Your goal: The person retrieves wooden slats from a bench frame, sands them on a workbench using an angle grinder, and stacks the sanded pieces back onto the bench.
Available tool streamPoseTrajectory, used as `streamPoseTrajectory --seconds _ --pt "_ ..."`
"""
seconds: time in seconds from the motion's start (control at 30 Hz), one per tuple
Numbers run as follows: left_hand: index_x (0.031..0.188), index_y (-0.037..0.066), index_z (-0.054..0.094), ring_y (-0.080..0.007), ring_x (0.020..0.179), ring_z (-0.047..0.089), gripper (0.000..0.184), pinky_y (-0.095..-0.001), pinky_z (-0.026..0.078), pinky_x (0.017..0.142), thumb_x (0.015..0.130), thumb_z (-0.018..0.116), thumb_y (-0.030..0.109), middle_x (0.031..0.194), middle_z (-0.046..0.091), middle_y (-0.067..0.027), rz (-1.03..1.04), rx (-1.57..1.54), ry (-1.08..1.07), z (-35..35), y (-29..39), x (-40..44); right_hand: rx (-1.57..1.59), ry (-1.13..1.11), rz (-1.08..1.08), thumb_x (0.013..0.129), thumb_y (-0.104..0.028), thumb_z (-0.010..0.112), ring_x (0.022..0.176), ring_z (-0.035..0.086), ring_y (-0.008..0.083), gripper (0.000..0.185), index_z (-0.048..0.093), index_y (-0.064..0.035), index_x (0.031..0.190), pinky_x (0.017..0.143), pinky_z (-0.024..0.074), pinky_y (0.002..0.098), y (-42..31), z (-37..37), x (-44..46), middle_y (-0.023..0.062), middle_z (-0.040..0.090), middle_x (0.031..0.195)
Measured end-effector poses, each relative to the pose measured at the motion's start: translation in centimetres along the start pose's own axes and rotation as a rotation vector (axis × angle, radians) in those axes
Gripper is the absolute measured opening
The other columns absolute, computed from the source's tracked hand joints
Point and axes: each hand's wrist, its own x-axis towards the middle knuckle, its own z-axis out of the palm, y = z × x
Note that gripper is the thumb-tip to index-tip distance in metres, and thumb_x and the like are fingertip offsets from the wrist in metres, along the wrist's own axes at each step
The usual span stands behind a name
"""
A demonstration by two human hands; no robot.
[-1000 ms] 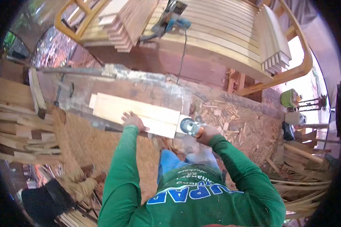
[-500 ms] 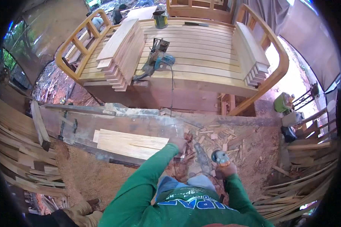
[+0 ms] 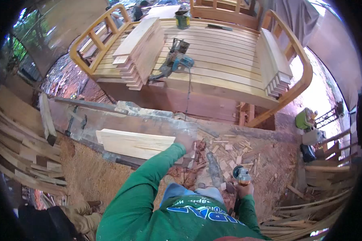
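Observation:
My left hand (image 3: 184, 141) grips the right end of a pale wooden board (image 3: 138, 143), its fingers partly blurred. The board stands tilted up toward its long edge on the low workbench (image 3: 145, 122), with its top edge showing. A second piece of wood peeks out at its left end. Down to the right, my right hand (image 3: 245, 189) is closed around an angle grinder (image 3: 242, 176), held over the chip-strewn ground with its disc pointing away from me.
Ahead stands a slatted wooden bench (image 3: 221, 52) bearing stacked boards (image 3: 138, 52), a circular saw (image 3: 177, 62) and a tin can (image 3: 182, 20). A clamp (image 3: 71, 120) sits at the workbench's left. Wood strips (image 3: 313, 213) lie at right; a person's leg (image 3: 82, 217) shows lower left.
The board has gone from lying flat to being tilted up by my left hand. My right hand and the grinder have shifted slightly right and down in view.

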Motion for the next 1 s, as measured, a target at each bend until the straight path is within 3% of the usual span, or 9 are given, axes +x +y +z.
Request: streamPoseTrajectory --seconds 0.17,0.23,0.33,0.43,0.53,0.6,0.73,0.83,1.0 --pt "0.112 0.024 0.071 -0.0288 0.114 0.064 0.035 -0.0561 0.041 0.102 0.089 0.065 0.05 0.118 0.066 -0.007 0.048 -0.01 0.195 1.7 0.9 -5.0 -0.017 -0.046 -0.162 0.063 -0.018 0.085 0.09 0.073 0.0216 0.046 0.073 0.0003 0.104 0.08 0.0574 0.0379 -0.1 3.1 5.6 0.0119 0.076 0.098" --pt "0.11 0.024 0.07 -0.0283 0.117 0.062 0.031 -0.0583 0.038 0.103 0.091 0.064 0.046 0.118 0.065 -0.0059 0.079 -0.074 0.218 2.8 1.0 -6.2 -0.112 -0.085 -0.212 0.064 -0.025 0.085 0.088 0.074 0.0234 0.046 0.073 0.0005 0.101 0.08 0.0574 0.0381 -4.8 2.2 4.5 0.013 0.076 0.095" --pt "0.118 0.021 0.068 -0.0276 0.12 0.061 0.043 -0.0566 0.035 0.107 0.094 0.055 0.054 0.126 0.065 -0.0034 0.169 -0.057 0.36 5.3 0.3 -7.3 -0.127 -0.146 -0.298 0.065 -0.029 0.084 0.088 0.075 0.026 0.045 0.074 0.0004 0.097 0.079 0.0576 0.0392 -7.1 2.6 5.3 0.0135 0.076 0.091" --pt "0.134 0.027 0.061 -0.0278 0.131 0.054 0.05 -0.0515 0.04 0.11 0.09 0.067 0.049 0.125 0.064 -0.0075 0.25 -0.187 0.384 6.3 -2.2 -9.5 -0.194 -0.16 -0.335 0.065 -0.028 0.084 0.087 0.075 0.0259 0.042 0.075 0.001 0.095 0.078 0.0578 0.0391 -7.5 3.6 6.8 0.0138 0.076 0.09" --pt "0.144 0.024 0.053 -0.0318 0.13 0.055 0.073 -0.0485 0.044 0.109 0.082 0.074 0.055 0.135 0.062 -0.0092 0.104 -0.232 0.306 4.0 -5.3 -14.0 -0.212 -0.115 -0.383 0.065 -0.027 0.083 0.086 0.075 0.0257 0.041 0.075 0.0008 0.095 0.078 0.0579 0.0393 -7.4 4.0 6.8 0.0138 0.077 0.09" --pt "0.146 0.018 0.051 -0.0348 0.125 0.059 0.089 -0.0505 0.048 0.105 0.072 0.081 0.058 0.141 0.059 -0.0109 -0.008 -0.106 0.108 1.5 -7.5 -17.4 -0.22 -0.164 -0.343 0.065 -0.027 0.084 0.086 0.075 0.0257 0.041 0.075 0.0007 0.095 0.078 0.0579 0.0395 -7.5 4.0 6.6 0.014 0.077 0.091" --pt "0.137 0.014 0.057 -0.0349 0.112 0.066 0.071 -0.0471 0.054 0.094 0.075 0.081 0.039 0.12 0.069 -0.0154 -0.135 0.005 -0.141 4.7 -16.1 -17.8 -0.26 -0.184 -0.32 0.065 -0.026 0.084 0.085 0.075 0.0256 0.041 0.075 0.0005 0.095 0.078 0.058 0.0396 -5.0 4.2 6.8 0.0144 0.077 0.09" --pt "0.126 0.018 0.064 -0.0362 0.105 0.069 0.057 -0.0487 0.056 0.091 0.073 0.08 0.032 0.114 0.072 -0.0162 -0.131 0.0 -0.196 1.9 -17.1 -15.2 -0.314 -0.178 -0.278 0.065 -0.025 0.084 0.084 0.075 0.0252 0.04 0.075 0.0007 0.095 0.078 0.0582 0.0388 -3.7 4.1 6.4 0.0144 0.076 0.089" --pt "0.123 0.017 0.065 -0.0341 0.1 0.071 0.044 -0.0478 0.057 0.086 0.079 0.069 0.017 0.11 0.074 -0.013 -0.266 -0.005 0.027 1.5 -16.5 -13.6 -0.221 -0.16 -0.247 0.064 -0.031 0.084 0.087 0.075 0.0308 0.044 0.075 0.0015 0.093 0.078 0.0584 0.0432 -5.4 3.0 3.9 0.0186 0.076 0.09"
